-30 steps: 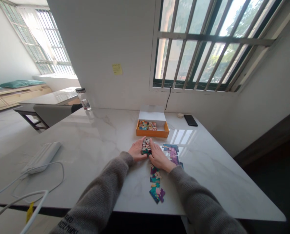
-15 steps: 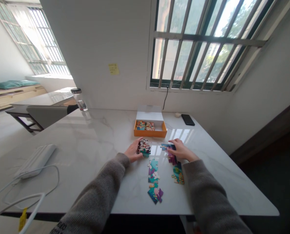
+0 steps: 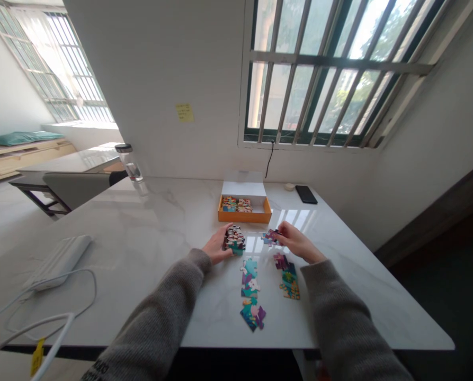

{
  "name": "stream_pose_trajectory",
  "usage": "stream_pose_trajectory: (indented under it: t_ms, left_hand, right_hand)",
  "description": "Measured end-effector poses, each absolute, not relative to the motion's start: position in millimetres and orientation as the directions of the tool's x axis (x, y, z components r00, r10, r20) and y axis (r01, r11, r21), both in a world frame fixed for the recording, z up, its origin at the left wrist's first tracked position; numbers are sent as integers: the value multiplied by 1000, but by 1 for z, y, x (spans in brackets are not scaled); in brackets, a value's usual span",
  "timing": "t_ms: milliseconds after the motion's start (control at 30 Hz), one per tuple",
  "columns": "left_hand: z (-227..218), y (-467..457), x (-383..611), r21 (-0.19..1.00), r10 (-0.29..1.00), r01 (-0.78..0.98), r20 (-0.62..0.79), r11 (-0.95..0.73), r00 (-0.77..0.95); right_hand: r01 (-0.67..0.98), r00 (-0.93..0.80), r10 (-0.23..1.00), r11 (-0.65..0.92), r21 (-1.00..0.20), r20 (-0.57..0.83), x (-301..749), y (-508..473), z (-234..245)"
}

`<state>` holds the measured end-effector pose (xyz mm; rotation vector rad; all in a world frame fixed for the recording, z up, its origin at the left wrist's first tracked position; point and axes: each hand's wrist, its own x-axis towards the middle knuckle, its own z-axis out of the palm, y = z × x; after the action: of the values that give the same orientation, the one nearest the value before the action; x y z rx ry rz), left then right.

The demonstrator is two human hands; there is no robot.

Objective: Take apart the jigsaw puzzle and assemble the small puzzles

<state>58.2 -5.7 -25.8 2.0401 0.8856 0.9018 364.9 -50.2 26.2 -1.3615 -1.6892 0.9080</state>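
Note:
My left hand (image 3: 217,246) curls around a stack of jigsaw pieces (image 3: 235,239) standing on the white marble table (image 3: 149,238). My right hand (image 3: 297,242) pinches a purple and blue puzzle piece (image 3: 270,237) lifted just above the table, right of the stack. Below it lies a short strip of joined pieces (image 3: 287,275). A second joined strip (image 3: 251,292) runs toward me between my forearms.
An orange box (image 3: 243,210) with more pieces and its white lid up stands beyond the hands. A black phone (image 3: 306,194) lies at the back right, a glass jar (image 3: 132,168) at the back left. A white power strip (image 3: 57,260) and cables sit at the left.
My right hand left the stack and moved right to the purple pieces, then lifted one piece off the strip. My left hand has stayed on the stack.

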Motion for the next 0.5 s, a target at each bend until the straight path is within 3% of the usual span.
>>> stream_pose_trajectory:
  t_ms: [67,167,367,500]
  left_hand:
    - [-28,-3,57,791,788,314,311,-525,532]
    - [-30,-2,56,770,780,329,326,-547,534]
    - [-28,-3,55,832,760,215,320,-511,566]
    - [-27,-2,53,859,743,155,314,-487,591]
  right_hand:
    - [198,-183,971,188,-962,152,344,-55,28]
    - [65,-256,946,222,-973,199,310,-62,24]
    - [383,-235,921,381,-841,310,279,-66,12]
    - [503,-219,929,370,-781,298,277,-64,7]
